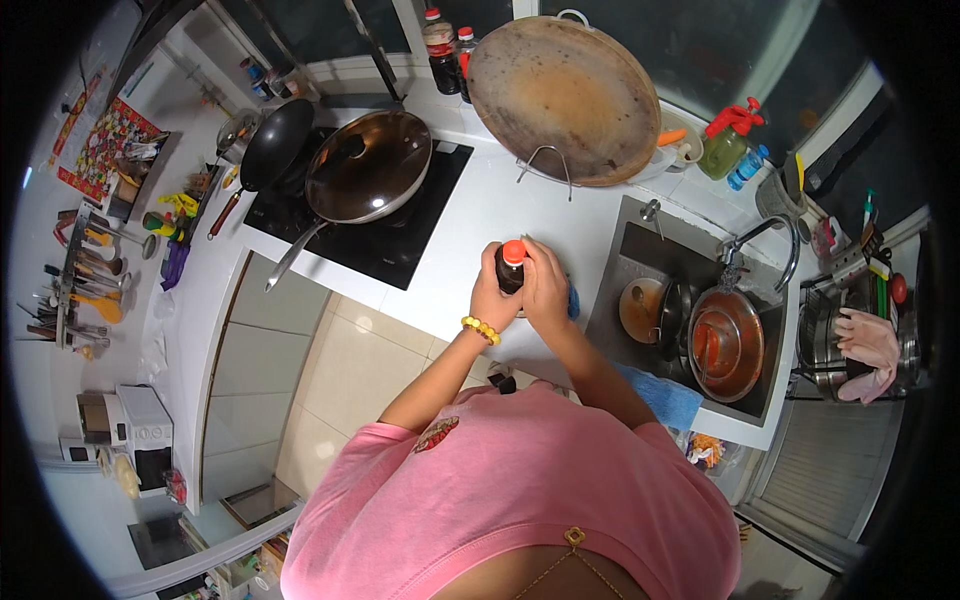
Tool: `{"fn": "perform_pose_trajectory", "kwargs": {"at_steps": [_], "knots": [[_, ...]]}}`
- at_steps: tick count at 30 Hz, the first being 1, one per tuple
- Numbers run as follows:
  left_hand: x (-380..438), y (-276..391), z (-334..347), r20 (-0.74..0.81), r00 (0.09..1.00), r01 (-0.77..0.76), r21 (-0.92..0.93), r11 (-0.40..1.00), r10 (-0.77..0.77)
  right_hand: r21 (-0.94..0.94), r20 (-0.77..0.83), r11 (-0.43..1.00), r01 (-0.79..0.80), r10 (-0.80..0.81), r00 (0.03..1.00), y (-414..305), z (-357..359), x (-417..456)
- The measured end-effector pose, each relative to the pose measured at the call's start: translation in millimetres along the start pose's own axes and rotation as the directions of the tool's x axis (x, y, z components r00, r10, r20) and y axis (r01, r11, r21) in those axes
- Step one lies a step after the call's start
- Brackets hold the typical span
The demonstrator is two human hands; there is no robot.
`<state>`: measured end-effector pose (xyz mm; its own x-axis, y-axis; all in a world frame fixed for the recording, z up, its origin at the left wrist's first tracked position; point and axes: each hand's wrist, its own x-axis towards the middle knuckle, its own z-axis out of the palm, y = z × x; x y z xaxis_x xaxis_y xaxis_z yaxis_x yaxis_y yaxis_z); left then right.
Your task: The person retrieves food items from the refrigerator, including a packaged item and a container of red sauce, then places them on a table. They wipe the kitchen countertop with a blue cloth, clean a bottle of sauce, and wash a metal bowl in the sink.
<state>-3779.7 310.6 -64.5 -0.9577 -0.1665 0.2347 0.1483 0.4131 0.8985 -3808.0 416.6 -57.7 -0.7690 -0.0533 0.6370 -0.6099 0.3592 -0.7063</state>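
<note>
A dark bottle with a red cap (513, 252) stands upright between my two hands, over the white countertop (465, 202). My left hand (491, 289), with a yellow bead bracelet (480, 330) at the wrist, wraps the bottle's left side. On the other side my right hand (546, 285) lies against the bottle, its fingertips close to the cap. The bottle's lower part is hidden by my hands, so I cannot tell whether its base touches the counter. Partly behind my right wrist shows a blue thing (574, 301), too covered to name.
A lidded frying pan (367, 169) and a black wok (277, 142) sit on the induction cooktop (409, 255), one long handle jutting over the counter edge. A large round board (562, 97) leans by the window. Right, the sink (630, 225) holds dirty pans; a blue towel (664, 397) hangs at its edge.
</note>
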Motion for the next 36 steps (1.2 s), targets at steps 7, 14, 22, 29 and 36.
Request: {"fn": "perform_pose_trajectory", "kwargs": {"at_steps": [7, 14, 22, 29, 36], "knots": [[1, 6, -2, 0.021, 0.999, 0.043, -0.075, 0.996, -0.042, -0.384, 0.051, 0.902, 0.197, -0.193, 0.980, -6, -8, 6], [1, 0, -6, 0.081, 0.997, 0.012, -0.058, 0.998, -0.007, -0.271, 0.272, 0.878, 0.395, -0.324, 0.906, 12, -24, 23], [3, 2, -12, 0.112, 0.994, -0.009, -0.075, 0.997, 0.018, -0.271, 0.344, 0.805, 0.528, -0.432, 0.834, 9, -33, 35], [2, -1, -10, 0.101, 0.995, 0.006, -0.024, 1.000, -0.004, -0.489, 0.394, 0.768, 0.413, -0.228, 0.890, -10, -32, 31], [2, -5, -10, 0.115, 0.993, -0.002, -0.064, 0.998, 0.009, -0.415, 0.436, 0.777, 0.473, -0.286, 0.853, -6, -32, 29]]}}
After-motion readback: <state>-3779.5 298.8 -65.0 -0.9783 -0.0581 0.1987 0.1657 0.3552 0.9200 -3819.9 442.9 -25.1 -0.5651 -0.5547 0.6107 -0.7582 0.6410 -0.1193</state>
